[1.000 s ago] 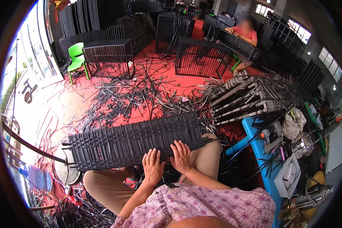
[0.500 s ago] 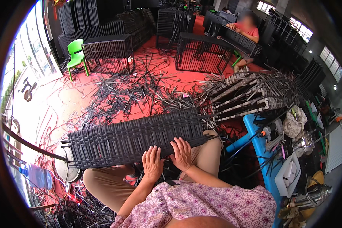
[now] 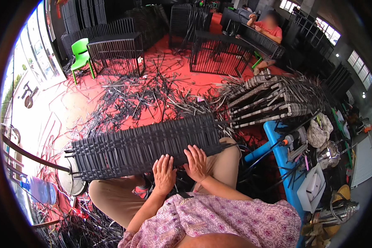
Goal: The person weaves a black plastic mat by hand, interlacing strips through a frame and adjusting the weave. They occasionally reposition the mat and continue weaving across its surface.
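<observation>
A long black woven wicker panel (image 3: 142, 145) lies across my lap, its flat strips plaited over a frame. My left hand (image 3: 164, 177) rests on its near edge, fingers stretched out and lying on the weave. Close by on the right, my right hand (image 3: 196, 163) also lies over that edge with fingers extended. Neither hand grips anything that I can see. Loose strip ends stick out at the panel's right end, above my knee.
Black strips (image 3: 132, 99) litter the red floor. At the right stand a blue bench (image 3: 282, 165) with tools and a strip-covered wicker frame (image 3: 273, 99). A green chair (image 3: 81, 56) and black frames stand farther off. A co-worker (image 3: 270, 29) sits at the back right.
The view has shifted slightly. My hands stay on the panel's near edge with almost no movement. The co-worker at the back has raised a hand.
</observation>
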### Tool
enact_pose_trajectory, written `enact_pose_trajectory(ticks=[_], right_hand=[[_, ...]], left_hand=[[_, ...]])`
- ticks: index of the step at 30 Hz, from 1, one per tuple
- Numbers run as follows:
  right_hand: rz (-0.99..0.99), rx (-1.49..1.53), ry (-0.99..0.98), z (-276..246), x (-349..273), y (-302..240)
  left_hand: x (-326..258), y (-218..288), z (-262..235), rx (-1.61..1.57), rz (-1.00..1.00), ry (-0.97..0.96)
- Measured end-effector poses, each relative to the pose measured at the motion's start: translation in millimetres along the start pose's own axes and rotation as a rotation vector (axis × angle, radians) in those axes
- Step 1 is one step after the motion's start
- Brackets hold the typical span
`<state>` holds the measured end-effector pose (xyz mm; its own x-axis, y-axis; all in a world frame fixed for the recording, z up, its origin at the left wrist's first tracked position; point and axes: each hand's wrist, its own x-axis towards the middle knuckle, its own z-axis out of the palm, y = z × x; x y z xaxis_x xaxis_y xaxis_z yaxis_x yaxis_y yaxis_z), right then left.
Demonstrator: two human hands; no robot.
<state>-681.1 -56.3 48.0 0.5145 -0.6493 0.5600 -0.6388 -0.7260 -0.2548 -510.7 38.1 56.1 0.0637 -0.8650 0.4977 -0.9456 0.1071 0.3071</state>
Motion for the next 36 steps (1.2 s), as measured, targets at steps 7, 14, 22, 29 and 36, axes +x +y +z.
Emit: enact_pose_trajectory(ticks=[7,14,22,29,36], right_hand=[[0.012,-0.021,-0.039,1,0,-2],[-0.001,-0.009,0.030,4,0,0],[-0.009,0.002,0.025,-1,-2,-3],[0.014,0.005,-0.020,3,-8,-5],[-0.002,-0.016,0.025,3,-3,-1]], left_hand=[[0,-2,-1,0.033,0.018,-0.007],[0,-4,1,0.038,0.017,-0.015],[-1,-1,-4,0.033,0.025,-0.022],[-7,-3,1,0.042,0.033,0.004],[-1,-3,0,0.026,0.021,-0.016]])
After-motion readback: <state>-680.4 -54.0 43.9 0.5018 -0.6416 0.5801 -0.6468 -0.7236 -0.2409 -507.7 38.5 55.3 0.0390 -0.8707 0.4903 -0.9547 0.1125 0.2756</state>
